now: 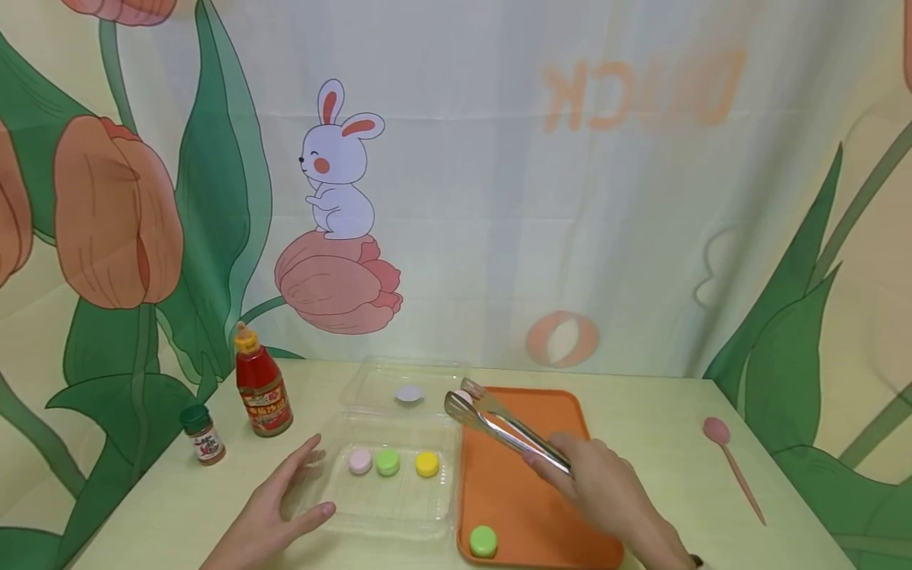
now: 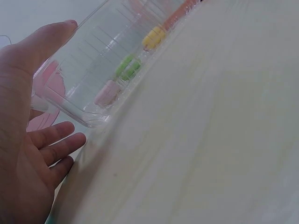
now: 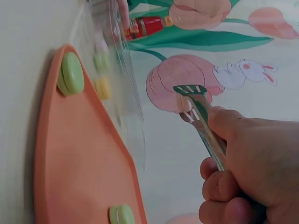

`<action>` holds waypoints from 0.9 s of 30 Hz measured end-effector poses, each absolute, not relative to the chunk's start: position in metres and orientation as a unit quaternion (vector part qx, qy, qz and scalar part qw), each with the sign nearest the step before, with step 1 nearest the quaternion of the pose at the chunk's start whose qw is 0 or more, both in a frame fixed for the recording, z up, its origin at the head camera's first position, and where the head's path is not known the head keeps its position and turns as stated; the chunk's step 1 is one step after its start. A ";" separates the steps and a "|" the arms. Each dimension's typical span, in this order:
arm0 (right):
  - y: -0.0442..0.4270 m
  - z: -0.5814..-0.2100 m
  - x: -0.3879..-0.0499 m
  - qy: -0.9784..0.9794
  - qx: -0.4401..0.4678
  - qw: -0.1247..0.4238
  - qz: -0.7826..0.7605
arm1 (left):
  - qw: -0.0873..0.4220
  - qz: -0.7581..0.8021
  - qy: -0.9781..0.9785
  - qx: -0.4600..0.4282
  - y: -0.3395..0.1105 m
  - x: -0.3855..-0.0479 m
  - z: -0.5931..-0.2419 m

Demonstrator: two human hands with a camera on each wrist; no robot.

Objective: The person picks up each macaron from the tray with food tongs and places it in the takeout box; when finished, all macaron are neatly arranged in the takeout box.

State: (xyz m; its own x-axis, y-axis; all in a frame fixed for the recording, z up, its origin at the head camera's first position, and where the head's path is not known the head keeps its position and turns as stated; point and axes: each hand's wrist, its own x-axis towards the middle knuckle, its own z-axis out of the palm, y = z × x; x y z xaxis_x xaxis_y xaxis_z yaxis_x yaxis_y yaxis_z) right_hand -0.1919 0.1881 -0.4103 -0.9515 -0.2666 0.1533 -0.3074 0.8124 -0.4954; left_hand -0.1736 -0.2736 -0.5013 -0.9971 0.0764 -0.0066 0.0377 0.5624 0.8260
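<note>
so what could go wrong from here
The pale macaron may slip: the tongs in the right hand hold it only at their slotted ends, raised in the air. A harder squeeze might crack it.

The left hand is spread close beside the clear container; a bump could shift the pink macaron, green macaron and yellow macaron sitting inside.
</note>
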 end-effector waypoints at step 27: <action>0.100 -0.413 -0.191 -0.921 0.301 -0.048 0.243 | 0.014 0.476 0.879 0.037 -0.275 -0.175 -0.502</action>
